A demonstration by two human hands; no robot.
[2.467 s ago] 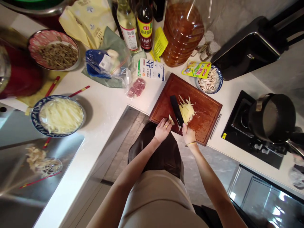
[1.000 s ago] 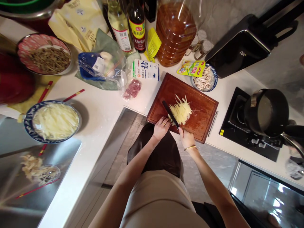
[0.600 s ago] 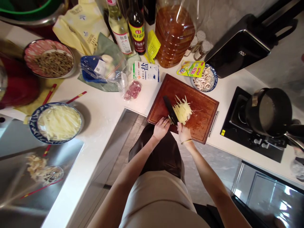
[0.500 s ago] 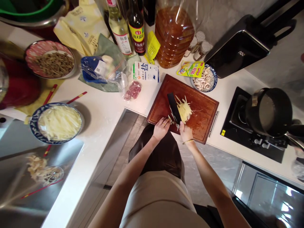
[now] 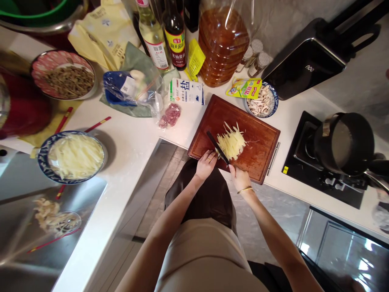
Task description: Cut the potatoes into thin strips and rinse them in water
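On the wooden cutting board, my right hand is closed round the handle of a dark-bladed kitchen knife. The blade stands nearly edge-on, slanting away to the upper left. My left hand rests at the board's near edge, its curled fingers beside the blade on a small piece of potato, mostly hidden. Right of the blade lies a pile of pale yellow potato shreds. A blue-rimmed bowl on the left counter holds more pale shreds.
Behind the board are a bowl of sliced mushrooms, a seasoning packet, bagged meat and a large oil jug. To the right, a dark pot sits on the cooktop. A knife block stands behind. The sink lies left.
The knife has turned from showing its broad face to nearly edge-on, and its tip has swung left. My right hand has shifted slightly right and down. More of the shreds shows.
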